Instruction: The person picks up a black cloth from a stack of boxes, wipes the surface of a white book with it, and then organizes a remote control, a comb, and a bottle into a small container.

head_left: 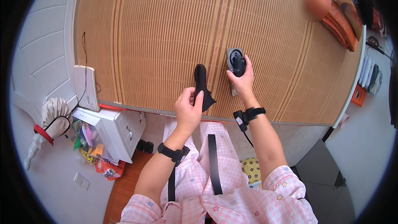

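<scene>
The black pouch [200, 76] lay over the mat [161, 33], pinched by the left hand [188, 108]; the right hand [243, 82] had half-curled fingers gripping a black device [238, 65]. Light, steady grips seemed best.

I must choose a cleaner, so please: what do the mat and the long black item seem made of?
Mat: probably bamboo or wood, low sheen; narrow brown strips show. Long black item: perhaps soft fabric, dull; its near end flares into corners. Rubber is possible.
</scene>
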`<action>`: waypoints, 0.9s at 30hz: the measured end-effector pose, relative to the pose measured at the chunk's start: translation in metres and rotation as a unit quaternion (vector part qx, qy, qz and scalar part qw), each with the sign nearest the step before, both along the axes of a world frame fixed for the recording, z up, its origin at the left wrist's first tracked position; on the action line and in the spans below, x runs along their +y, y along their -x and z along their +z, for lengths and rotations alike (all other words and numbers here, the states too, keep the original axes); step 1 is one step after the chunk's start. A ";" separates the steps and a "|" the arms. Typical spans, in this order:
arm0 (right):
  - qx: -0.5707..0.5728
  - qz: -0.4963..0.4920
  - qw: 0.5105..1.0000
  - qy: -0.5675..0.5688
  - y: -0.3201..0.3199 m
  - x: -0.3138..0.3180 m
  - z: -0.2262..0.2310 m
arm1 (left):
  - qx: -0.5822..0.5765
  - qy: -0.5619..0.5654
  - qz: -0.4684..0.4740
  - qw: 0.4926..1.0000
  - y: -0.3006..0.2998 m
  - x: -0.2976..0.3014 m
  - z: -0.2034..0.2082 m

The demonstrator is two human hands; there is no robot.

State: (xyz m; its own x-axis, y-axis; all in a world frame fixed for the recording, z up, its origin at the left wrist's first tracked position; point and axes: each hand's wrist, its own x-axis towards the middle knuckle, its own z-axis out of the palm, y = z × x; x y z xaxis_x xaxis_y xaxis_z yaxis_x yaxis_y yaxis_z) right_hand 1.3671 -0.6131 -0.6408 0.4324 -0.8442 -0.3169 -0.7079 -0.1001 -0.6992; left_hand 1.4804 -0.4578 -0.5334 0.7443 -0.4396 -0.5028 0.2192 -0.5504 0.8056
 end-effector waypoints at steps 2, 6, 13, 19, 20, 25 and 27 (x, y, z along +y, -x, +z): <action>0.120 0.015 0.991 0.056 -0.014 0.003 0.000 | 0.000 0.000 0.004 1.000 -0.001 -0.001 -0.001; 0.183 0.046 0.961 0.203 -0.022 -0.010 -0.024 | 0.014 0.002 0.026 1.000 -0.004 -0.003 0.003; 0.252 0.022 0.940 0.229 -0.034 -0.021 -0.029 | -0.008 0.004 0.085 0.996 -0.014 0.023 -0.007; -0.094 0.051 0.984 -0.142 -0.068 0.049 0.043 | -0.167 -0.053 0.105 0.979 -0.042 0.054 0.001; -0.118 0.035 0.930 -0.347 -0.071 0.068 0.054 | -0.213 -0.057 0.096 0.971 -0.052 0.060 0.005; -0.201 -0.029 0.742 -0.639 -0.141 0.165 0.108 | -0.290 -0.092 0.013 0.953 -0.097 0.113 0.019; -0.185 -0.058 0.755 -0.627 -0.178 0.189 0.098 | -0.267 -0.074 -0.110 0.954 -0.110 0.141 0.014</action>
State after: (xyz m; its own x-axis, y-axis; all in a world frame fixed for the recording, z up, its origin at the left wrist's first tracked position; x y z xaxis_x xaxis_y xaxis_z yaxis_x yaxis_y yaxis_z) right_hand 1.5454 -0.4244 -0.5429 0.6330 -0.0211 -0.7739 -0.3938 0.8518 -0.3454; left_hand 1.5901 -0.3166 -0.5190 0.8093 -0.5688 -0.1469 -0.3353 -0.6526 0.6794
